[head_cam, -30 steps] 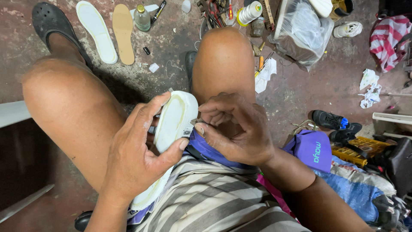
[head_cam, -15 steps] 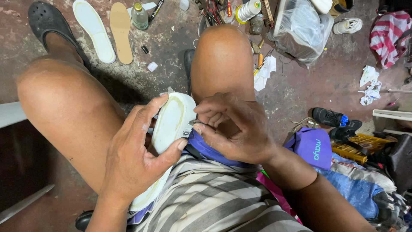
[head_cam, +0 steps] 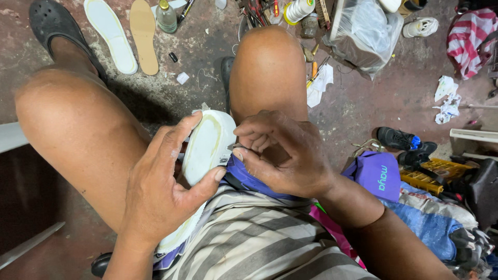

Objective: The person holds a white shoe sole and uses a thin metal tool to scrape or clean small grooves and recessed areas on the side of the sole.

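A shoe with a white sole lies sole-up in my lap between my bare knees, its purple upper showing below the sole's edge. My left hand grips the sole, thumb on its near side and fingers curled over the far side. My right hand rests against the sole's right edge. Its thumb and fingertips are pinched on a small metal piece there, too small to identify.
On the concrete floor ahead lie a white insole, a tan insole, a small bottle, a thread spool and a plastic bag. A purple cap and black shoes sit at the right.
Both hands stay on the shoe. My right fingertips have shifted slightly along the sole's edge.
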